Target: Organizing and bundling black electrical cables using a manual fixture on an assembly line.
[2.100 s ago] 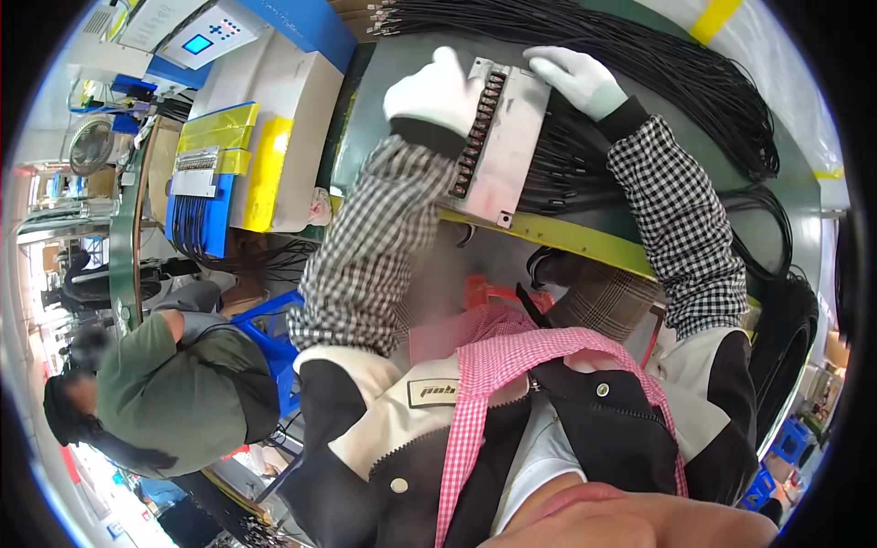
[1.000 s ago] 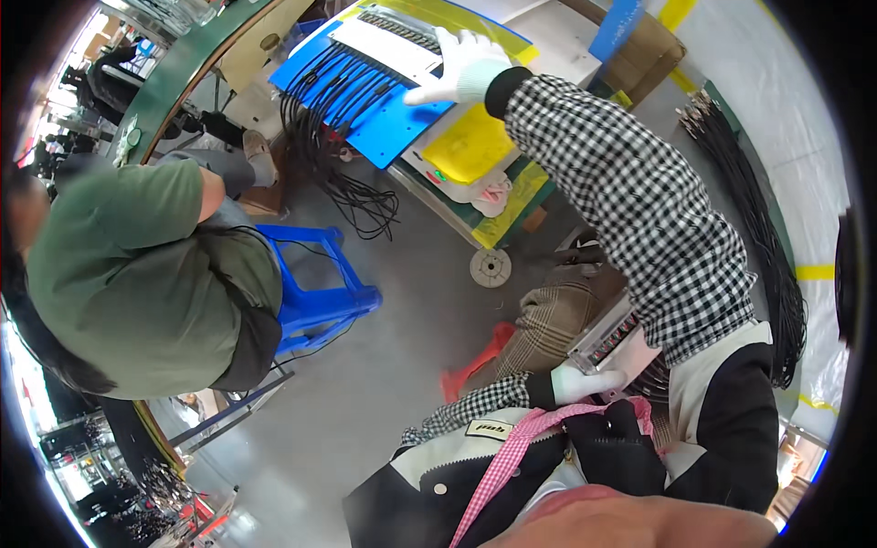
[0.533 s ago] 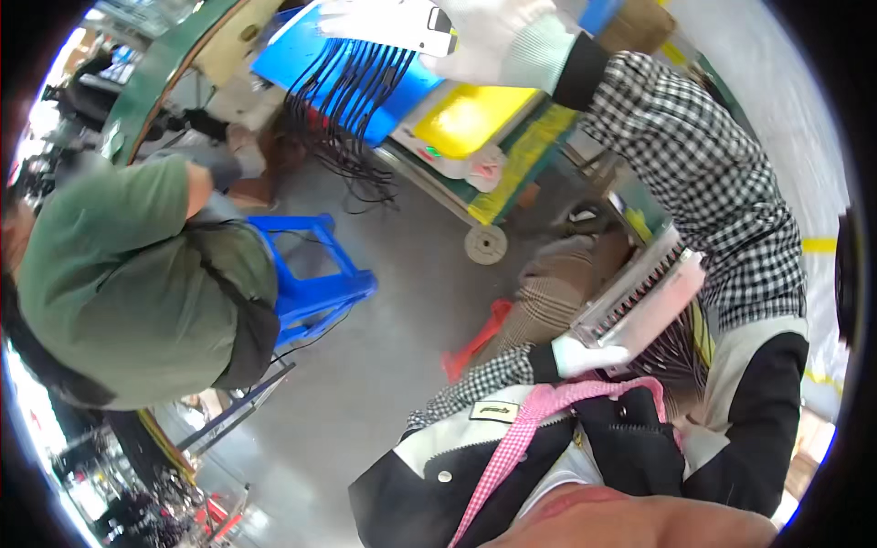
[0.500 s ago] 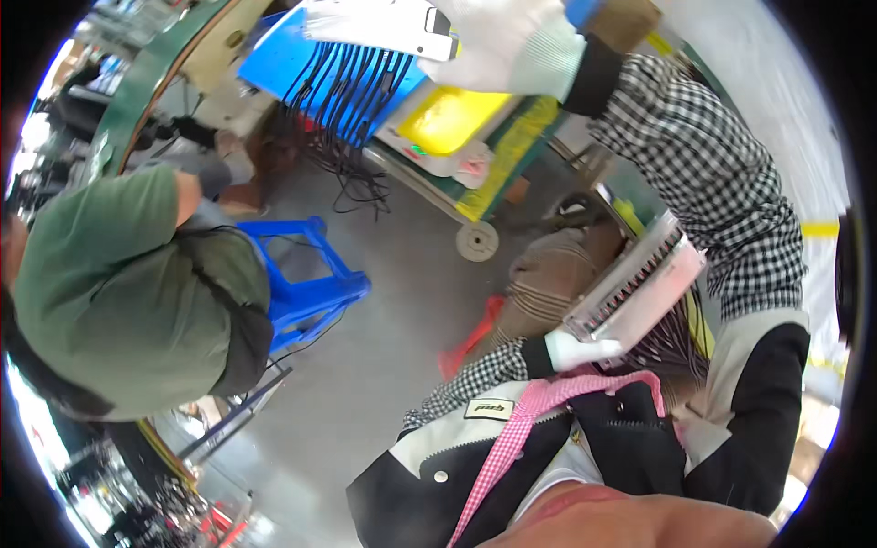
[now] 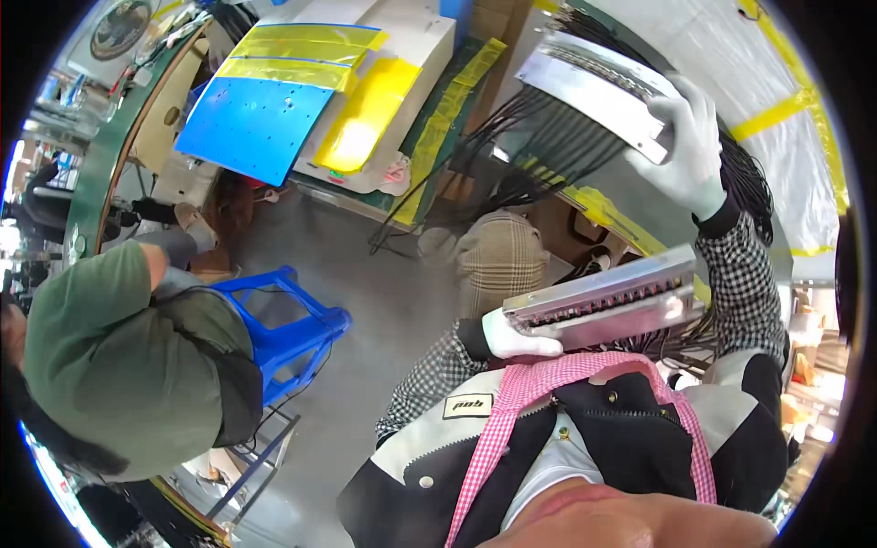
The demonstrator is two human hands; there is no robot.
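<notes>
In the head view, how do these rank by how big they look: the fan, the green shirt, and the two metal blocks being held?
Largest to smallest:
1. Green shirt
2. Lower metal block and upper metal block: too alike to rank
3. Fan

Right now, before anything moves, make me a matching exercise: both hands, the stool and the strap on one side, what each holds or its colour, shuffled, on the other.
Column one
1. left hand
2. right hand
3. stool
4. strap

Column two
A. pink-and-white check
B. grip on the right end of the upper bar
C. blue
D. grip on the left end of the lower bar

Right pairs: 1-D, 2-B, 3-C, 4-A
</notes>
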